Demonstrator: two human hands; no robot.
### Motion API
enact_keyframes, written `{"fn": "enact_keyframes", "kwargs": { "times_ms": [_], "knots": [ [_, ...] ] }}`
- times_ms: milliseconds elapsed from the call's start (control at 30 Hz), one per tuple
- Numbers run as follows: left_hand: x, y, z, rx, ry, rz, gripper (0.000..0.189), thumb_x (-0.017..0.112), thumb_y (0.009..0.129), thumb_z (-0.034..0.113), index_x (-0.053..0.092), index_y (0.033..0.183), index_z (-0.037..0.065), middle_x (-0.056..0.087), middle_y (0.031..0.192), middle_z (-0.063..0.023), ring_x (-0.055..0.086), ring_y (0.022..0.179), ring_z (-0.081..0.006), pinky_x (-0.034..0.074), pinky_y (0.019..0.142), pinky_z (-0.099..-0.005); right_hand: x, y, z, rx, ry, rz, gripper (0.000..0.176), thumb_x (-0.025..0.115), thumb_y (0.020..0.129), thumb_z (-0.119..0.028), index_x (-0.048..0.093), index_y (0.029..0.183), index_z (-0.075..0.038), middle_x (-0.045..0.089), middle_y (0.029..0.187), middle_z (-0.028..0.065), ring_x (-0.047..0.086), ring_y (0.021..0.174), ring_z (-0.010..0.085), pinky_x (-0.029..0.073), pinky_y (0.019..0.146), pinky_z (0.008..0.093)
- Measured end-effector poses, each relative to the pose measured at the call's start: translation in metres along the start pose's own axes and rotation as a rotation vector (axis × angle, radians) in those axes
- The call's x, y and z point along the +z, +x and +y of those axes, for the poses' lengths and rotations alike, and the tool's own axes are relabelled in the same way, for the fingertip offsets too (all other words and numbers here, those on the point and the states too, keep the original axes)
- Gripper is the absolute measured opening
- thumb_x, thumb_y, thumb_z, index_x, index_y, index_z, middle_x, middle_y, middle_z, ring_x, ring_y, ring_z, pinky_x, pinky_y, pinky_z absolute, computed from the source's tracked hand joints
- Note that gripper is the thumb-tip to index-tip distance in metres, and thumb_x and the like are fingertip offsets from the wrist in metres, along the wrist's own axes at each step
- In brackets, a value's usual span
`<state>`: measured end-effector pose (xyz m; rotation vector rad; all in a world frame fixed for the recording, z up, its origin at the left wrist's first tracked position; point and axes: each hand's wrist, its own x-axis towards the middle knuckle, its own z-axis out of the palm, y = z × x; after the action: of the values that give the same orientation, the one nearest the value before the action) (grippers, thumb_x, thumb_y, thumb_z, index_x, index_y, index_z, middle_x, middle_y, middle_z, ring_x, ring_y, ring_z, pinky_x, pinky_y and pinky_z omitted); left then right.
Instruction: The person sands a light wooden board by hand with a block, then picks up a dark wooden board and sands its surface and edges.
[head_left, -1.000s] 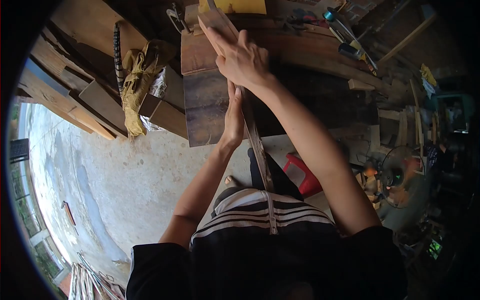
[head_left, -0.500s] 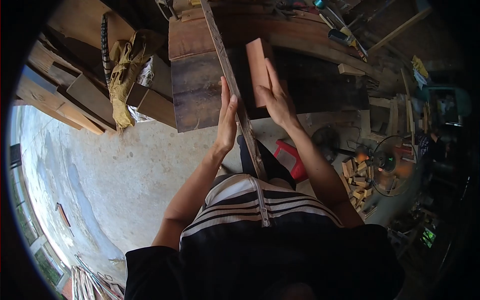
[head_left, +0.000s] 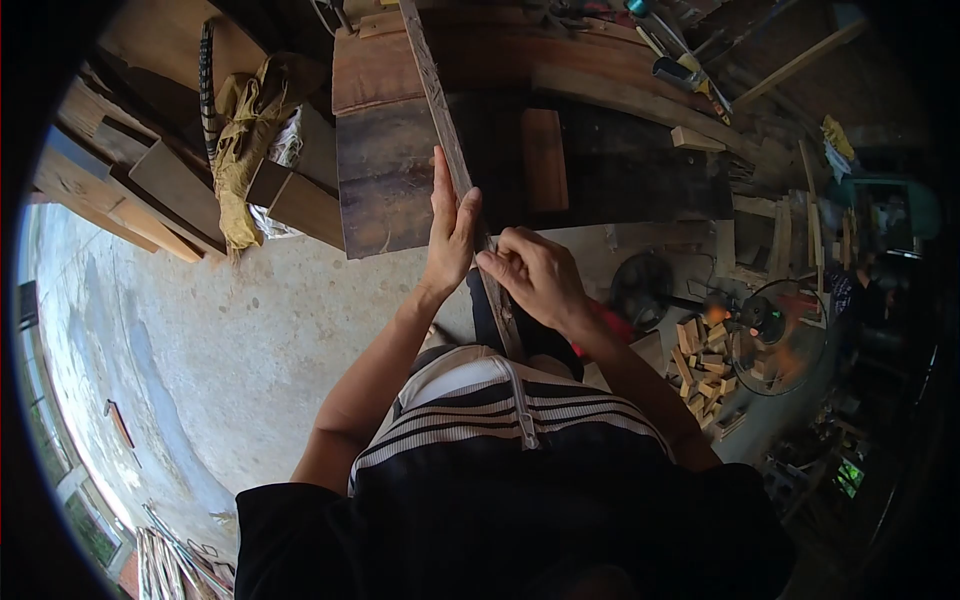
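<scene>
The concrete floor [head_left: 200,350] fills the left and lower left of the frame. Above it, across the upper centre, stands the dark wooden counter [head_left: 620,170]. Planks [head_left: 180,190] lean in a stack at the upper left, with a crumpled yellow cloth [head_left: 240,150] draped over them. A long, narrow wooden strip [head_left: 430,80] runs from the top centre of the frame, over the counter's front edge, down to the person's striped top in the middle. A round fan [head_left: 770,330] stands on the floor at the right, a heap of small wood offcuts [head_left: 700,355] just to its left. At the centre, the left hand [head_left: 450,235] lies flat against the strip's left side, its fingers [head_left: 440,185] straight, pressed together and pointing up the frame along the wood. The right hand [head_left: 535,275] sits just right of it and a little lower, its fingers [head_left: 497,262] curled and pinching the strip's right edge. A reddish wooden block [head_left: 545,160] lies flat on the counter, right of the strip and apart from both hands. Hand tools [head_left: 690,70] lie on the counter at the upper right.
</scene>
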<state>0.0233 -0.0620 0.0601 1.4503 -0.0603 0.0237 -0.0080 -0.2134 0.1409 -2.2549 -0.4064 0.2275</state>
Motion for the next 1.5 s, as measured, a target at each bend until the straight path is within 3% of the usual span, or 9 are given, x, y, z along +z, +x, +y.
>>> {"fn": "enact_keyframes", "kwargs": {
  "times_ms": [133,433,600,933,1200,1300,1367,1400,1500],
  "knots": [
    [0.006,0.002,-0.001,0.091,0.105,0.057,0.072,0.043,0.104,0.026,0.0,0.159,0.007,0.013,0.163,-0.0216,0.017,0.147,-0.0347,0.013,0.12,-0.0416,0.029,0.001,0.016,-0.051,0.059,0.163,0.033,0.055,0.101,-0.028,0.047,0.083,-0.002,0.046,0.067,0.0149,0.051,0.057,0.0265,0.041,0.058,0.0391],
    [0.012,0.005,-0.007,0.126,0.205,0.09,0.07,0.041,0.104,0.027,0.004,0.159,0.005,0.012,0.163,-0.0214,0.016,0.148,-0.0365,0.013,0.12,-0.0419,0.019,-0.009,0.025,-0.088,0.123,0.078,0.031,0.05,0.104,-0.032,0.049,0.094,-0.002,0.053,0.075,0.0169,0.06,0.067,0.0295,0.045,0.063,0.0407],
    [0.025,0.006,-0.004,0.16,0.202,0.167,0.068,0.042,0.103,0.026,0.008,0.158,0.003,0.015,0.164,-0.02,0.015,0.149,-0.0368,0.012,0.121,-0.041,0.022,-0.061,0.017,0.192,0.239,-0.028,0.06,0.054,0.101,-0.04,0.037,0.147,-0.006,0.06,0.125,0.0233,0.069,0.098,0.0335,0.052,0.088,0.0406],
    [0.04,0.017,-0.006,0.151,0.316,0.165,0.066,0.035,0.105,0.035,0.01,0.158,0.004,0.013,0.165,-0.0191,0.011,0.153,-0.0328,0.004,0.121,-0.0458,0.024,-0.07,0.017,0.139,0.0,0.116,0.066,0.062,0.087,-0.027,0.039,0.144,-0.003,0.06,0.126,0.0266,0.06,0.112,0.0447,0.05,0.095,0.0488],
    [0.016,-0.001,0.015,0.216,0.038,-0.053,0.069,0.036,0.106,0.043,0.016,0.156,0.0,0.022,0.161,-0.0222,0.021,0.15,-0.0317,0.018,0.12,-0.0367,0.035,-0.072,0.016,0.134,-0.019,0.164,0.064,0.063,0.087,-0.024,0.041,0.144,-0.008,0.064,0.116,0.0266,0.062,0.106,0.0439,0.052,0.087,0.0489],
    [-0.009,-0.045,-0.02,-0.193,0.014,-0.009,0.073,0.042,0.103,0.055,0.017,0.16,0.017,0.022,0.163,-0.0126,0.02,0.15,-0.0288,0.023,0.118,-0.0446,0.038,-0.071,0.016,0.149,-0.093,0.167,0.064,0.063,0.087,-0.027,0.041,0.145,-0.009,0.064,0.114,0.0289,0.062,0.105,0.0463,0.052,0.089,0.0499],
    [-0.031,-0.101,-0.034,-0.219,0.041,-0.072,0.071,0.041,0.105,0.048,0.023,0.155,0.002,0.027,0.161,-0.0163,0.03,0.146,-0.0266,0.023,0.118,-0.0317,0.036,-0.073,0.014,0.216,-0.117,0.151,0.067,0.063,0.086,-0.029,0.04,0.146,-0.011,0.064,0.117,0.0284,0.062,0.108,0.0454,0.051,0.092,0.0492],
    [-0.047,-0.119,-0.066,-0.397,0.076,-0.014,0.07,0.048,0.101,0.052,0.025,0.158,0.019,0.032,0.159,-0.0126,0.043,0.138,-0.0326,0.034,0.111,-0.0474,0.033,-0.071,0.01,0.243,-0.1,0.124,0.067,0.064,0.086,-0.029,0.04,0.146,-0.011,0.064,0.118,0.0277,0.062,0.109,0.0453,0.05,0.092,0.049],
    [-0.077,-0.189,-0.081,-0.75,0.083,0.014,0.066,0.05,0.1,0.05,0.032,0.155,0.017,0.045,0.151,-0.014,0.056,0.124,-0.0296,0.04,0.106,-0.0453,0.03,-0.07,0.009,0.297,-0.104,0.096,0.067,0.064,0.086,-0.029,0.04,0.146,-0.011,0.065,0.118,0.0259,0.062,0.108,0.0446,0.051,0.092,0.0485]
  ]
}}
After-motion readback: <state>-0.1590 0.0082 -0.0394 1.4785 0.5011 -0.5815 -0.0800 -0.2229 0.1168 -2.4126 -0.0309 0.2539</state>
